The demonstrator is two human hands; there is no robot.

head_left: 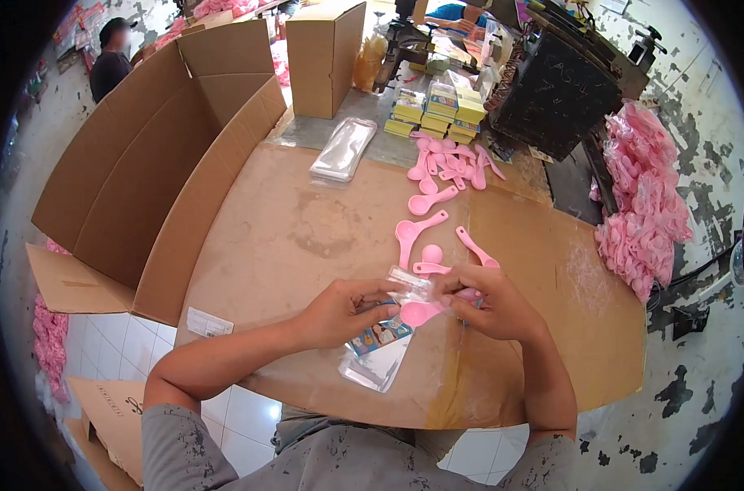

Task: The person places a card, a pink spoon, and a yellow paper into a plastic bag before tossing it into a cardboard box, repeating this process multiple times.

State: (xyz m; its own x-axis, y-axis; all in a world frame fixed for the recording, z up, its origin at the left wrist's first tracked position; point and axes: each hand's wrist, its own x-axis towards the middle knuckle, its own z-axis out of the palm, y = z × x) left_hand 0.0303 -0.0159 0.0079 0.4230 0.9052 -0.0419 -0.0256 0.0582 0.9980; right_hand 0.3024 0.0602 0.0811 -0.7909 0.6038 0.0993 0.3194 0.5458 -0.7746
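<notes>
Both hands (pixel 421 307) hold a pink spoon (pixel 421 313) at a clear bag (pixel 378 353).

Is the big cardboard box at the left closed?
No, the box lies open on its side, its flaps spread out and its inside showing beside the table.

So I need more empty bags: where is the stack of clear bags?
In the head view, the stack of clear bags lies at the table's far side, between the large open carton and the yellow packets.
</notes>
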